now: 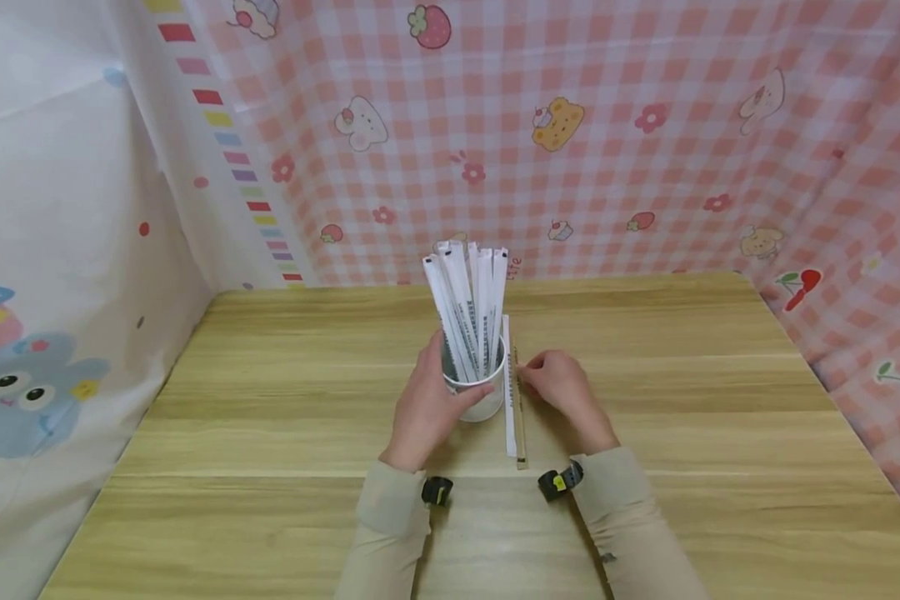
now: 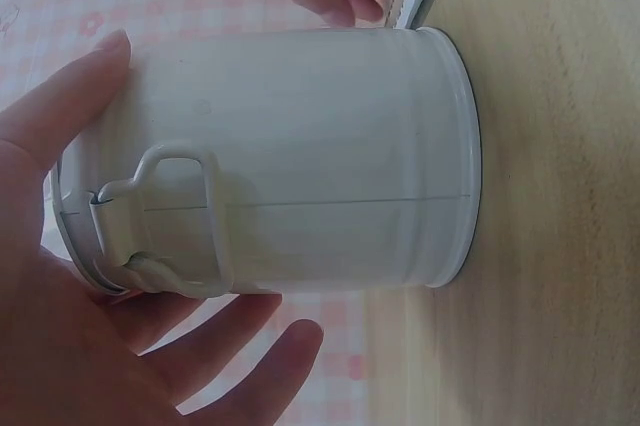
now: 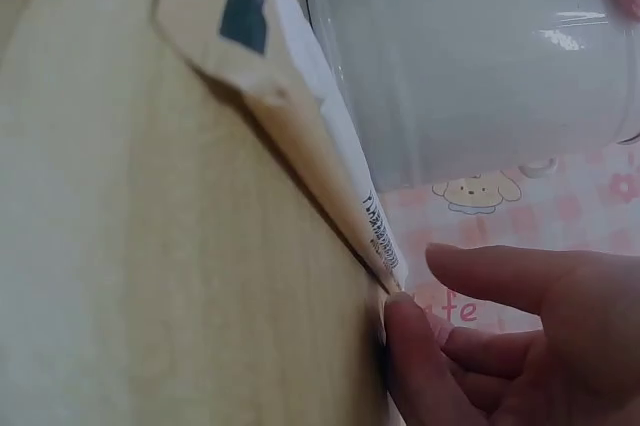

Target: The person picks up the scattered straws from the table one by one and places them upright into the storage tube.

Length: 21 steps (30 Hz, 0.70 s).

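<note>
A white metal pail (image 1: 483,407) with a small side handle (image 2: 213,211) stands upright, holding several long white paper-wrapped sticks (image 1: 471,308), perhaps straws. My left hand (image 1: 429,400) grips the pail near its rim, thumb on the near side. To the pail's right, a white wrapped stick (image 1: 509,400) and a brown paper-wrapped stick (image 1: 521,417) lie side by side on the table. My right hand (image 1: 562,383) is at the brown stick's right edge. In the right wrist view, the index fingertip touches that stick while the thumb appears apart from it.
The wooden table (image 1: 682,400) extends on both sides of the pail. Behind it hangs a pink checked cloth (image 1: 607,183) with cartoon prints, and a white printed cloth (image 1: 67,208) hangs at left.
</note>
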{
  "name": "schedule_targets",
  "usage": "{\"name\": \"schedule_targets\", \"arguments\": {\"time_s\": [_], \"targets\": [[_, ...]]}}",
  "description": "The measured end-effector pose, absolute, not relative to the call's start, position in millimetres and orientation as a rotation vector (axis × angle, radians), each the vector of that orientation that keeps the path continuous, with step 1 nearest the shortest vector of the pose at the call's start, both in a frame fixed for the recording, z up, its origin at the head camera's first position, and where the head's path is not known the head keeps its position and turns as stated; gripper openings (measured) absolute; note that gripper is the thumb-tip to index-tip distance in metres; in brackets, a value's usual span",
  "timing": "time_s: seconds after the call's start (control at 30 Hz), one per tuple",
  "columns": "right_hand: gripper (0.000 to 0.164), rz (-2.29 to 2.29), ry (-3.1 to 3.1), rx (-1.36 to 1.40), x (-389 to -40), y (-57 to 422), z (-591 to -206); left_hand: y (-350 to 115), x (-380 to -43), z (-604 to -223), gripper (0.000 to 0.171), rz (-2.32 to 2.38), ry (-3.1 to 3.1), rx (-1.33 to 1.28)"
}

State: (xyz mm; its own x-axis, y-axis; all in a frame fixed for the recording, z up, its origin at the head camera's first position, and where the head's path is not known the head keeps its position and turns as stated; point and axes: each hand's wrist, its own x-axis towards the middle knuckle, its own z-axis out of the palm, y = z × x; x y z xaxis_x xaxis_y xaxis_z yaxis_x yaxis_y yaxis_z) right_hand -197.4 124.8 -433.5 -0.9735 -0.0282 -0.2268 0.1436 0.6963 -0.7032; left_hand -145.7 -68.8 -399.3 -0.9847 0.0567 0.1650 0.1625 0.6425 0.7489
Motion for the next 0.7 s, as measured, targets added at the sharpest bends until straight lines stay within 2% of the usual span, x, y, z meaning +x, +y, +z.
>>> {"name": "schedule_targets", "arguments": {"time_s": [0.3,0.7], "targets": [[0.031,-1.005,2.715,0.044,-196.9,123.2,-436.4,-67.0,-145.5,-399.6,0.094,-1.241,-2.742,-0.177],[0.027,-0.886,2.786,-0.044,-195.9,119.4,-433.0,-65.0,-145.7,-400.7,0.096,-1.199,-2.757,-0.152]]}}
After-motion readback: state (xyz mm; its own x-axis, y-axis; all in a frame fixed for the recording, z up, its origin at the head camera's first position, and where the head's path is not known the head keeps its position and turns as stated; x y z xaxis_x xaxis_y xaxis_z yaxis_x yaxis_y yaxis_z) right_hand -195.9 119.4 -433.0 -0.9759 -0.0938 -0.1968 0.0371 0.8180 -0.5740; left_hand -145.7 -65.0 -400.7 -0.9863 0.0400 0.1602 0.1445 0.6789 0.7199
